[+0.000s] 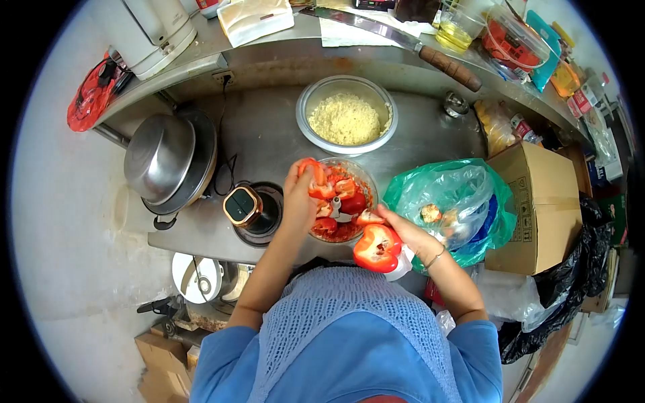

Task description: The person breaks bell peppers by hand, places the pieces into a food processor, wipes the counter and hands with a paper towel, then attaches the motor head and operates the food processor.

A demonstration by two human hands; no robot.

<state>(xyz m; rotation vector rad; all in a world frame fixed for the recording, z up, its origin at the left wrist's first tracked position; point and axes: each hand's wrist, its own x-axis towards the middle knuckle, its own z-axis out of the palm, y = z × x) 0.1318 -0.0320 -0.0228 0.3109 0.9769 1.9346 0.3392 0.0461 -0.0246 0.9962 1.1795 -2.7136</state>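
Over the left side of a clear bowl (371,185), my left hand (299,198) has its fingers closed on a piece of red pepper (314,169). The bowl holds red pepper chunks (344,188), chopped red bits and a central blade post (336,205). At the bowl's lower right, my right hand (411,235) grips a large cut red pepper (377,248), its hollow inside facing up. Something white shows beneath that pepper. A metal bowl of pale yellow chopped food (344,119) stands behind the clear bowl.
A black chopper motor unit (245,207) stands left of the bowl. Green plastic bags (500,195) lie at the right, beside a cardboard box (537,208). Stacked metal pans (161,159) are at far left. A large knife (447,66) lies on the shelf above.
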